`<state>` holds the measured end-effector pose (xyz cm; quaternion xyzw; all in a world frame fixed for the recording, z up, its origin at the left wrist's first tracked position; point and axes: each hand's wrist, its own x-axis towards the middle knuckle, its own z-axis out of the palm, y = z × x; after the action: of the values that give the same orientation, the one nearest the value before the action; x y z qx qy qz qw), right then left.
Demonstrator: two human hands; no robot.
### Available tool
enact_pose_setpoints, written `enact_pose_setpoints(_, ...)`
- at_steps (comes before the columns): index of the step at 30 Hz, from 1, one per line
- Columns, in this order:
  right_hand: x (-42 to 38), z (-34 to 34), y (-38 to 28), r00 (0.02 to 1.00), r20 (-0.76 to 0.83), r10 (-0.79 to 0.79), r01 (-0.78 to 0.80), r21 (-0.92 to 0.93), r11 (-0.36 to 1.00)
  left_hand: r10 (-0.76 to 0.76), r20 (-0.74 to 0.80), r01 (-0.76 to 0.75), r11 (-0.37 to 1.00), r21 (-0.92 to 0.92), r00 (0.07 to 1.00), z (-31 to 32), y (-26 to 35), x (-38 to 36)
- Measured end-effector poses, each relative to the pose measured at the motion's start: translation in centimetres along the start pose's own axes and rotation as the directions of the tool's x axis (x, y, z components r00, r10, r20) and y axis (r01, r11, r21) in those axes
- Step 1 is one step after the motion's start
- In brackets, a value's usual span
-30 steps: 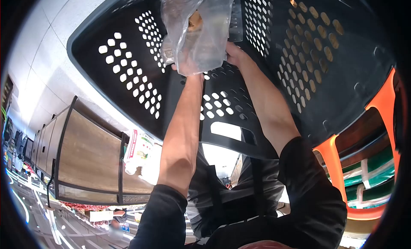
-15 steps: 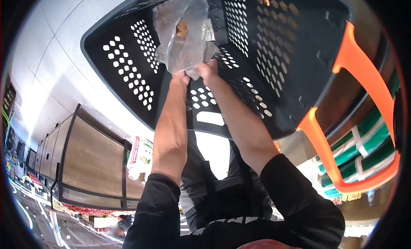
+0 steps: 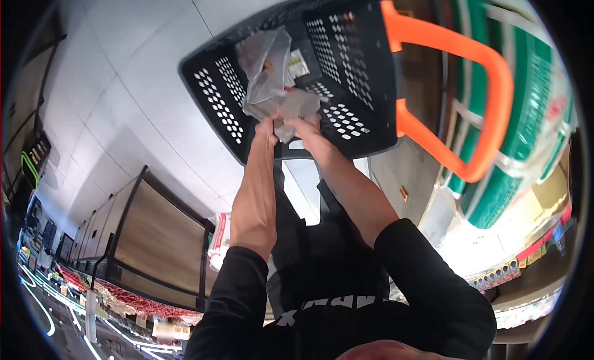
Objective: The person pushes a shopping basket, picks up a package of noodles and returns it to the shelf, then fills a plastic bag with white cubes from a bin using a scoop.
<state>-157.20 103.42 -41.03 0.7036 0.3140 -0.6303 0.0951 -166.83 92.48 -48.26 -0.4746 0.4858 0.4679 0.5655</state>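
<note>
A black perforated shopping basket (image 3: 382, 66) with an orange handle (image 3: 495, 97) lies in front of me, its inside facing me. Inside it is a clear plastic bag (image 3: 270, 66) with something small and brownish in it; I cannot make out what. My left hand (image 3: 266, 128) and my right hand (image 3: 304, 128) are close together at the basket's near side, both closed on the bag's crumpled lower end. Beside the bag, a printed white and green label (image 3: 297, 64) shows.
Green and white packages (image 3: 520, 112) are stacked at the right, past the handle. A wood-panelled cabinet with a dark frame (image 3: 158, 227) stands at the left, with a red and white package (image 3: 218, 239) beside it. Pale tiles (image 3: 124, 81) cover the floor. A small brown item (image 3: 404, 193) lies right of my arm.
The basket now looks smaller and its handle has swung up in view, with more green packages showing. My hands sit slightly lower in view, and the bag has spread and tilted, uncovering more of the label.
</note>
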Motion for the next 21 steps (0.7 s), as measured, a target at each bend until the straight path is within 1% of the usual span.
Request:
enact_pose_setpoints(1, -2.7, -1.0, -1.7, 0.994, 0.107, 0.011, -0.017, 0.055, 0.998, 0.038, 0.028, -0.038, 0.999, -0.015, 0.999, 0.8, 0.0, -4.7)
enact_pose_setpoints(2, -7.0, -2.0, -3.7, 0.976, 0.218, 0.014, -0.038, 0.104, 0.994, 0.089, 0.017, -0.088, 0.995, -0.040, 0.996, 1.1, 0.3, -8.4)
enact_pose_setpoints(3, -10.4, -3.2, -5.3, 0.945, 0.327, 0.011, -0.062, 0.148, 0.987, 0.136, 0.058, -0.136, 0.991, -0.010, 0.989, 1.7, 0.5, -13.1)
enact_pose_setpoints(5, -15.1, -6.3, -6.4, 0.893, 0.416, 0.172, -0.221, 0.071, 0.973, 0.241, 0.146, -0.252, 0.966, 0.059, 0.960, 0.4, 0.4, -19.8)
enact_pose_setpoints(6, -17.1, -7.8, -5.8, 0.916, 0.386, 0.106, -0.132, 0.043, 0.990, 0.280, 0.178, -0.301, 0.948, 0.105, 0.943, -1.1, 0.1, -23.6)
enact_pose_setpoints(7, -19.8, -9.1, -6.7, 0.938, 0.346, -0.006, 0.000, 0.017, 1.000, 0.324, 0.225, -0.360, 0.922, 0.144, 0.919, -1.7, 0.3, -27.0)
enact_pose_setpoints(8, -22.1, -10.5, -7.6, 0.941, 0.337, -0.035, 0.055, -0.047, 0.997, 0.373, 0.281, -0.429, 0.887, 0.172, 0.884, -1.8, 1.1, -29.9)
enact_pose_setpoints(9, -23.4, -11.9, -7.5, 0.931, 0.351, -0.102, 0.116, -0.019, 0.993, 0.381, 0.351, -0.476, 0.845, 0.243, 0.856, -2.9, 1.6, -33.2)
enact_pose_setpoints(10, -24.2, -13.3, -7.5, 0.919, 0.384, -0.084, 0.089, 0.004, 0.996, 0.385, 0.399, -0.518, 0.796, 0.312, 0.832, -4.4, 2.1, -36.3)
enact_pose_setpoints(11, -26.7, -14.3, -8.3, 0.901, 0.412, -0.135, 0.115, 0.072, 0.991, 0.388, 0.458, -0.568, 0.735, 0.371, 0.800, -5.4, 3.0, -39.0)
enact_pose_setpoints(12, -28.0, -15.2, -9.0, 0.874, 0.449, -0.185, 0.148, 0.115, 0.982, 0.375, 0.509, -0.605, 0.672, 0.427, 0.775, -6.1, 3.8, -42.4)
enact_pose_setpoints(15, -34.7, -15.3, -9.3, 0.768, 0.547, -0.334, 0.244, 0.232, 0.942, 0.330, 0.627, -0.685, 0.544, 0.486, 0.706, -7.5, 5.1, -52.4)
enact_pose_setpoints(16, -36.9, -15.0, -9.9, 0.719, 0.573, -0.394, 0.285, 0.274, 0.919, 0.308, 0.644, -0.692, 0.515, 0.506, 0.700, -8.1, 5.2, -54.5)
enact_pose_setpoints(18, -41.0, -13.2, -9.5, 0.575, 0.669, -0.471, 0.291, 0.371, 0.882, 0.286, 0.697, -0.728, 0.482, 0.488, 0.657, -8.4, 5.2, -58.1)
enact_pose_setpoints(19, -43.5, -12.2, -9.0, 0.498, 0.704, -0.506, 0.285, 0.418, 0.863, 0.269, 0.722, -0.741, 0.469, 0.480, 0.638, -8.5, 5.0, -59.7)
enact_pose_setpoints(20, -46.4, -11.3, -8.7, 0.455, 0.720, -0.524, 0.210, 0.485, 0.849, 0.249, 0.734, -0.747, 0.447, 0.492, 0.632, -8.5, 4.8, -60.9)
enact_pose_setpoints(21, -48.8, -10.6, -7.9, 0.446, 0.709, -0.546, 0.143, 0.545, 0.826, 0.231, 0.751, -0.759, 0.420, 0.497, 0.619, -8.1, 4.6, -61.9)
